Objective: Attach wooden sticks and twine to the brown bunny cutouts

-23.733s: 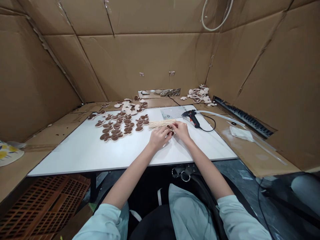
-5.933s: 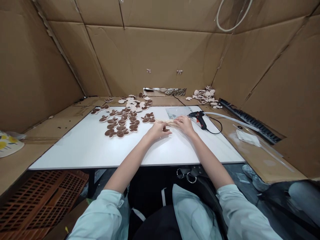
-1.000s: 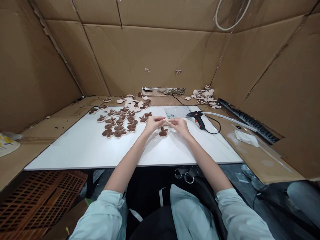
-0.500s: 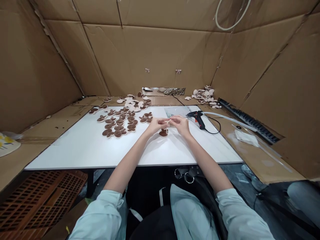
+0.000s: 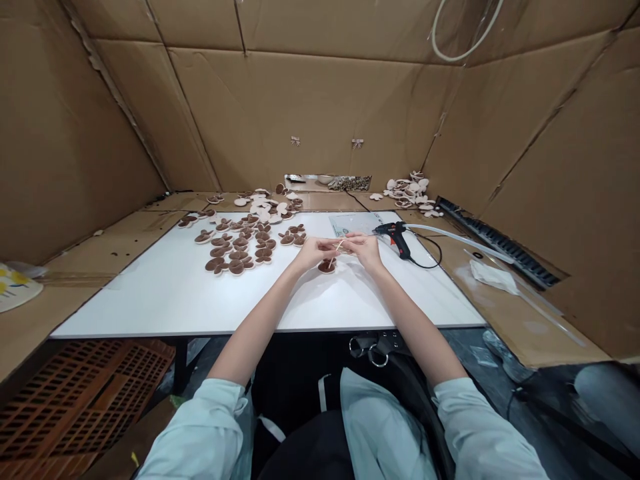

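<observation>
Over the middle of the white board, my left hand (image 5: 316, 252) and my right hand (image 5: 363, 249) meet fingertip to fingertip. Both are closed on a thin cream ribbon (image 5: 339, 245), which loops between the fingers; its exact shape is too small to tell. Just below the fingers, a brown piece with a pale edge (image 5: 327, 267) lies on the board, partly covered by the ribbon's hanging end. A black glue gun (image 5: 395, 237) with an orange trigger rests to the right of my right hand.
Several brown, pale-edged rounded pieces (image 5: 240, 255) spread across the left of the white board (image 5: 165, 300). Pale pieces (image 5: 410, 190) are heaped at the back right. A clear sheet (image 5: 350, 223) lies behind my hands. Cardboard walls (image 5: 320, 100) enclose the table, and a cable curls beside the glue gun.
My fingers have shifted slightly, and the right hand has moved a little to the right. The cream ribbon now shows as a longer strip between the fingertips.
</observation>
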The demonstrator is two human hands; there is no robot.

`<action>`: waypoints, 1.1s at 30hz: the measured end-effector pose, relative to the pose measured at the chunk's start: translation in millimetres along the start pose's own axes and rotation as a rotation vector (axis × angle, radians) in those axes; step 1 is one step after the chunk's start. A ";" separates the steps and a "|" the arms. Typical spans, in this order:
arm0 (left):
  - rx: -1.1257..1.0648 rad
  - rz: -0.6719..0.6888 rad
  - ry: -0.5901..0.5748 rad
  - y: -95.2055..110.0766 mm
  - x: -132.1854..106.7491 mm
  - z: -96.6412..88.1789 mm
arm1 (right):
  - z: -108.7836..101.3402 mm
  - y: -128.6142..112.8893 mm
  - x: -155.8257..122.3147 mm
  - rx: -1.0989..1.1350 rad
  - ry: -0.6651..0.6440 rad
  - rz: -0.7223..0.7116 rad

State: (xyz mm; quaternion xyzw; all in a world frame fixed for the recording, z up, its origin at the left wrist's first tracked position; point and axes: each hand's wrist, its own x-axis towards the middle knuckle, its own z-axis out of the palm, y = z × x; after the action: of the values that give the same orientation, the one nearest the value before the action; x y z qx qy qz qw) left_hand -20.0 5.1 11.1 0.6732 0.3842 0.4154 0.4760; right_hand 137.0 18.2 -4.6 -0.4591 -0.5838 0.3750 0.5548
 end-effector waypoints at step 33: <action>-0.451 -0.003 0.474 2.0 4.3 -14.7 | -51.7 -16.2 4.8 -0.968 0.363 0.163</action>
State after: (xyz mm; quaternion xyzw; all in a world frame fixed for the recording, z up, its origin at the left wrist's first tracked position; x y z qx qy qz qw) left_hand -31.8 13.2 16.8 0.4348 0.3835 0.6344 0.5113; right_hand 186.5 14.3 17.5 -0.7647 -0.5469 0.0184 0.3403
